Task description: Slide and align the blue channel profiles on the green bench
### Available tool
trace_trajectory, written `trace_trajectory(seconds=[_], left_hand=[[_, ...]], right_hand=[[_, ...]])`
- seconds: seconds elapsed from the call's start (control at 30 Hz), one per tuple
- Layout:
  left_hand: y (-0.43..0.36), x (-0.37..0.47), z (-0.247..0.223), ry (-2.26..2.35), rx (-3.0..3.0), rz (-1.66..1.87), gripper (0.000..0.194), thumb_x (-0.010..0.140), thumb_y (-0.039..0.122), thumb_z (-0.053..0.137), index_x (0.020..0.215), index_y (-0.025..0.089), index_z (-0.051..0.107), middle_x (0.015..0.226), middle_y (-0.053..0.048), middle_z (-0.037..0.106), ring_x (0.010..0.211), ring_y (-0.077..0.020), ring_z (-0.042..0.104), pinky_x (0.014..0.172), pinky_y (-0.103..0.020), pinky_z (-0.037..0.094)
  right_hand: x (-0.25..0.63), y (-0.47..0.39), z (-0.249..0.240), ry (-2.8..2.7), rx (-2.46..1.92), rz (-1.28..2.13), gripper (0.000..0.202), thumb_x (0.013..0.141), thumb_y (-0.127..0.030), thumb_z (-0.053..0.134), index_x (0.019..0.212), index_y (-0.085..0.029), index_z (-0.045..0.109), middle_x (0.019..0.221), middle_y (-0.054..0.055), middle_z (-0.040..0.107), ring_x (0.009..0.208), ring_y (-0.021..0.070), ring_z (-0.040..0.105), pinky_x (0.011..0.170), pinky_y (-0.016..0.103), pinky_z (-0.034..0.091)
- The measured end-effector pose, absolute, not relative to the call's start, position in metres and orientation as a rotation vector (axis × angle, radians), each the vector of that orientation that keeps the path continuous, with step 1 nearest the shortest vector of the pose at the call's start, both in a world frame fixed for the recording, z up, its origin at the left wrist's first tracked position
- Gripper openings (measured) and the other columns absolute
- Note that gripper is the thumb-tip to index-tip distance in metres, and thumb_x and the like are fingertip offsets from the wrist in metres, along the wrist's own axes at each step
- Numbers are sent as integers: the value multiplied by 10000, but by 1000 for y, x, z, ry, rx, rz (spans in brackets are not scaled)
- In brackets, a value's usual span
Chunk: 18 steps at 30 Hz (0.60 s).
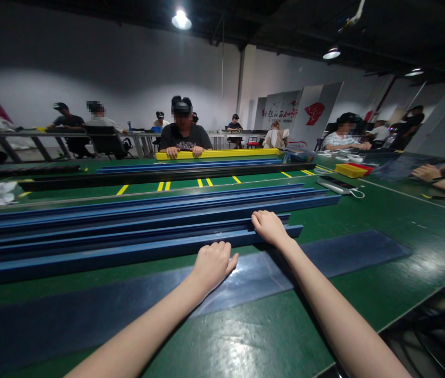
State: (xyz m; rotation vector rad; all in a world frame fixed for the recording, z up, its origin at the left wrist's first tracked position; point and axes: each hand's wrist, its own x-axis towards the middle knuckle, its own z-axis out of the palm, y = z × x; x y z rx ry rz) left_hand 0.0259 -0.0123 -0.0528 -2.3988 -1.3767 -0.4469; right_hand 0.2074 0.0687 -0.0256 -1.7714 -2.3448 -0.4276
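Note:
Several long blue channel-shaped rails lie side by side across the table; the nearest blue rail [108,254] ends just right of my hands. My right hand [268,227] is closed over this rail close to its right end, its fingertips hidden behind the edge. Farther left, my left hand [213,265] curls its fingers at the rail's front edge, with the thumb sticking out to the right. Under both forearms a long translucent bluish plastic strip [246,275] lies flat on the green table [281,341].
Beyond the blue rails [207,205] lie a black rail [191,172] and a yellow rail [222,154], with a person's hands on the yellow one. A phone-like device with a cable [336,185] and a yellow tray [350,170] stand right. Another person's hands [427,172] show at right.

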Motion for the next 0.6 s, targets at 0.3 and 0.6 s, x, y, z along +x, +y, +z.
trace_trajectory(seconds=[0.3,0.6], left_hand=[[-11,25,-55,-1330,-2362,-501,269,827,357,455,677,151,541,638,-41,594,605,-173,576,486,-248,365],[-11,23,-54,-1283,-2368,-525,291,840,374,438,661,163,526,603,-20,578,567,-154,570,484,-239,336]], right_hand=[[207,68,-25,-2348,-1779,-421,360,883,-246,257,777,-175,594,838,49,645,801,150,562,677,248,295],[207,68,-25,-2346,-1788,-409,361,884,-246,252,772,-173,588,834,52,644,808,150,558,681,250,291]])
